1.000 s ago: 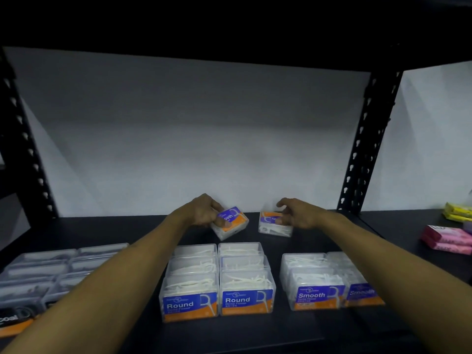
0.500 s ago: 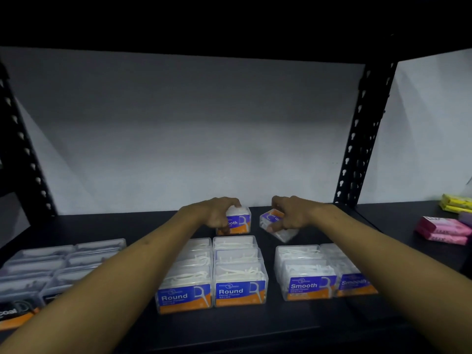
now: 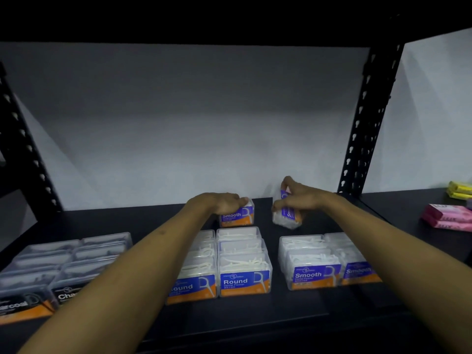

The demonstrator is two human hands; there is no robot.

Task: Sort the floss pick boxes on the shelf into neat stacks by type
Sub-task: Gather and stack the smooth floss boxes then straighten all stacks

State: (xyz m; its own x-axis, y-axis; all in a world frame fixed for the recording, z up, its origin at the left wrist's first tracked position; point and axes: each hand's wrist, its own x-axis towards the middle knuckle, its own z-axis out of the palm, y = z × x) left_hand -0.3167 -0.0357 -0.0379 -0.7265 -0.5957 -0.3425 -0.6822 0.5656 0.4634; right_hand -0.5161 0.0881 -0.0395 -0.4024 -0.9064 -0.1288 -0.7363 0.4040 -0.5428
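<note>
Two Smooth boxes (image 3: 237, 216); one per grip (image 3: 293, 200).

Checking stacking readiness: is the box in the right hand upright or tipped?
Tipped: the right hand holds the Smooth box with its label running sideways.

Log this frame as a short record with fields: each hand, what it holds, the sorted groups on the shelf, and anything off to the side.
left hand: grips from above an upright clear plastic Smooth floss pick box standing on the black metal shelf
right hand: holds a second clear Smooth box, tilted
left group: black-labelled Charcoal boxes
middle group: blue-and-orange Round boxes
right group: Smooth boxes
far right: pink packets, yellow packets
</note>
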